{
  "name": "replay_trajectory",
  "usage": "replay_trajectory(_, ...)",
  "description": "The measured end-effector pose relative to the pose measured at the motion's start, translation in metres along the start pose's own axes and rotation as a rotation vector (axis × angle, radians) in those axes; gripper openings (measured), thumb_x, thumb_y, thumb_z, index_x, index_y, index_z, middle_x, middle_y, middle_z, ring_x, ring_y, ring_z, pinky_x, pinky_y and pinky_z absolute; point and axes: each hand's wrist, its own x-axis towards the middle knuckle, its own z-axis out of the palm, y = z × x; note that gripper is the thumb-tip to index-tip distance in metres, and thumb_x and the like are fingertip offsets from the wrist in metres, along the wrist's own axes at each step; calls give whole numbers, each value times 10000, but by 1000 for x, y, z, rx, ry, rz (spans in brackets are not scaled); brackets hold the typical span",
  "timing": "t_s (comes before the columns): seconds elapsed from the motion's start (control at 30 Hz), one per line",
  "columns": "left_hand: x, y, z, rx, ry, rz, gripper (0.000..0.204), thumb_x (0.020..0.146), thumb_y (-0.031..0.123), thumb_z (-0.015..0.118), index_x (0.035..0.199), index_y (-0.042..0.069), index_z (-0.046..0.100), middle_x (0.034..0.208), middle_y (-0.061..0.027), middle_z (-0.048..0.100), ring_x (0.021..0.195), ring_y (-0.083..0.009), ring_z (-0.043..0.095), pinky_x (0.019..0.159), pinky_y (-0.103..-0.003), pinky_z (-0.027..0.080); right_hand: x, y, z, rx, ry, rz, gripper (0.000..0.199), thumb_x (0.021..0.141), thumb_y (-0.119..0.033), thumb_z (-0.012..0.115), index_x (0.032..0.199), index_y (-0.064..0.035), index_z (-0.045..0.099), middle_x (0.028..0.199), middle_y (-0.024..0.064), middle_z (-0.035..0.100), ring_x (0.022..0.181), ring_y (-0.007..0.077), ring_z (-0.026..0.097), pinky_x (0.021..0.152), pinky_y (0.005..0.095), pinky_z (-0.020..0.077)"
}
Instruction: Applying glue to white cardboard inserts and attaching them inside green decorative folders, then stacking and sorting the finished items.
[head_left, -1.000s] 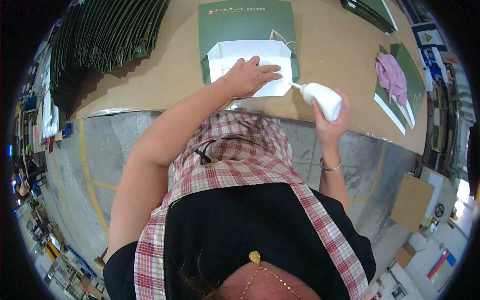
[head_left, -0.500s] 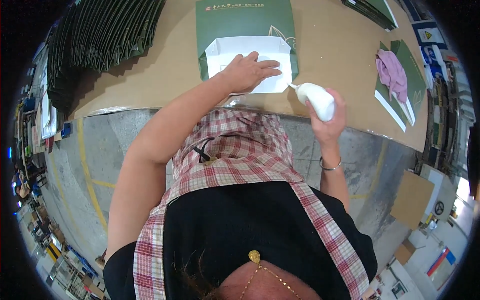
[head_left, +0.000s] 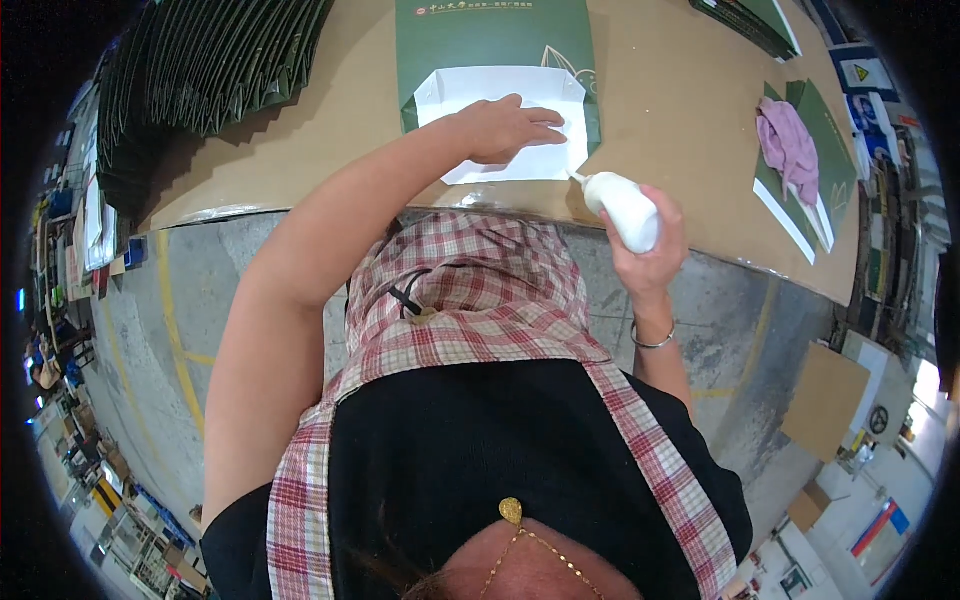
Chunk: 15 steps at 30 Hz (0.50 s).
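Note:
A green paper bag [head_left: 480,45] lies flat on the table, its near end folded out into a white panel [head_left: 450,92] with angled corners. My left hand [head_left: 508,132] rests on that panel with the fingers stretched out and apart. In my right hand [head_left: 660,250] is a white squeeze bottle [head_left: 630,213] with a thin nozzle, tilted to the upper left. The nozzle tip is at the panel's near right edge; whether it touches the paper, I cannot tell. No liquid is distinguishable on the white surface.
A fanned row of dark green folded bags [head_left: 215,75] stands at the far left. To the right, a pink cloth [head_left: 787,150] lies on another green bag [head_left: 832,165]. More green bags [head_left: 750,28] are stacked at the far right. The brown tabletop [head_left: 670,130] ends just before my apron.
The bottle has moved slightly left, its nozzle tip shifting a little along the panel's near edge. My left hand stays on the panel, its fingers still spread. The whole view has shifted a little.

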Motion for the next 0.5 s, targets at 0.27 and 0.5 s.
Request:
replay_trajectory(0.27, 3, -3, -1, -6, 43, 93, 639, 814, -32, 510, 1374, 276, 509, 1481, 75, 414, 954, -297, 549, 840, -383, 564, -5, -4, 7, 65, -15, 19, 566, 649, -81, 861, 1142, -91, 582, 981, 132, 649, 847, 295, 638, 718, 374, 520)
replay_trajectory(0.5, 4, -3, 1, -19, 34, 82, 661, 803, -37, 523, 1382, 280, 501, 1499, 72, 388, 971, -307, 546, 881, -402, 549, -5, -19, 22, 179, -62, 22, 562, 642, -44, 847, 1139, -83, 588, 995, 137, 651, 852, 300, 635, 732, 376, 515)
